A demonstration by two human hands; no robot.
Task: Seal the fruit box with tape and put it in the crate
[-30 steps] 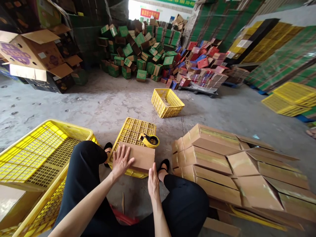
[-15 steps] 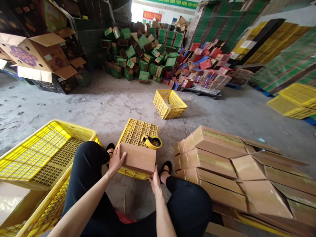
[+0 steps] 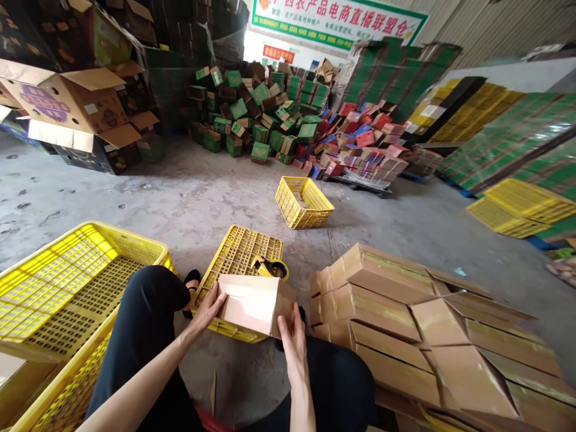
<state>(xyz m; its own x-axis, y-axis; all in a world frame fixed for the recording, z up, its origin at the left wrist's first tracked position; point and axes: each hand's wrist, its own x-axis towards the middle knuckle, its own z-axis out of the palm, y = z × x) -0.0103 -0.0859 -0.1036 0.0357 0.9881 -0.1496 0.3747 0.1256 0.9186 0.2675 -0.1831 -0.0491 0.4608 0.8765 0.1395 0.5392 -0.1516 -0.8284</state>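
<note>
A small brown cardboard box (image 3: 252,303) is tipped up toward me above an upturned yellow crate (image 3: 240,255) between my knees. My left hand (image 3: 207,309) grips the box's left end with fingers curled on its edge. Flat against the box's lower right corner lies my right hand (image 3: 291,336), holding it from that side. A yellow tape dispenser (image 3: 270,267) rests on the crate just behind the box.
A large yellow crate (image 3: 67,288) stands at my left. A stack of flat brown cartons (image 3: 405,306) lies at my right. A smaller yellow basket (image 3: 303,201) sits further out on the concrete floor. Piles of green and red boxes (image 3: 292,117) fill the back.
The box lay flat on the crate under my palms; both hands have taken its ends and tilted it up toward me. My view has tipped upward a little.
</note>
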